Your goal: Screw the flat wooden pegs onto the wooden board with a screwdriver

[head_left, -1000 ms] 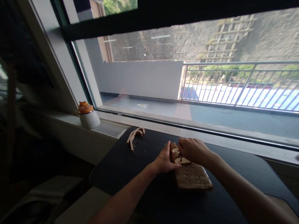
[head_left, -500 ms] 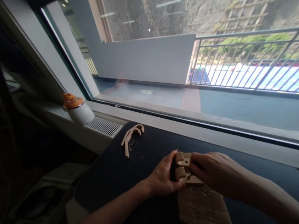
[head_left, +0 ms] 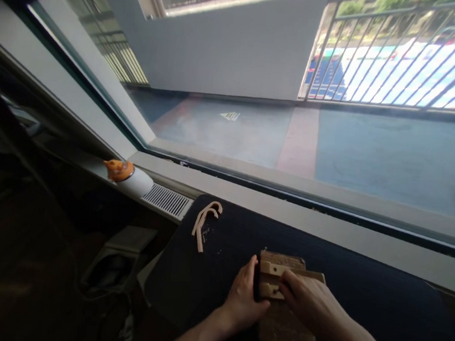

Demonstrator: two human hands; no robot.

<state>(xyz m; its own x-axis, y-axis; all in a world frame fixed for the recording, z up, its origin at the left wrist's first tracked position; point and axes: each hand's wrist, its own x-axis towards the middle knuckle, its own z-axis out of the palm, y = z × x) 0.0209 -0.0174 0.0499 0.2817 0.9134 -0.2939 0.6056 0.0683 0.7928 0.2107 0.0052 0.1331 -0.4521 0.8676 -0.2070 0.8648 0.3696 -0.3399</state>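
A rough wooden board [head_left: 287,331] lies on the dark tabletop. Two pale wooden pieces rest across it, an upper wooden piece [head_left: 273,268] with a round hole and a lower wooden piece [head_left: 267,290]. What looks like a screw [head_left: 276,292] stands in the lower one. My left hand [head_left: 244,292] braces the left side of the board and pieces, fingers along the edge and thumb at the near corner. My right hand [head_left: 306,293] is closed in a pinch over the pieces, close to the screw. Whatever its fingertips hold is hidden.
Pale hook-shaped wooden pieces [head_left: 205,219] lie at the table's far left corner, with small dark bits [head_left: 205,234] beside them. A white container with an orange top [head_left: 137,180] stands on the sill near a vent [head_left: 167,200]. A window runs behind the table.
The view has tilted down and shifted. The board and the pieces appear turned, their curved left ends less visible. Both hands stay at the board, the right still pinched over the pieces.
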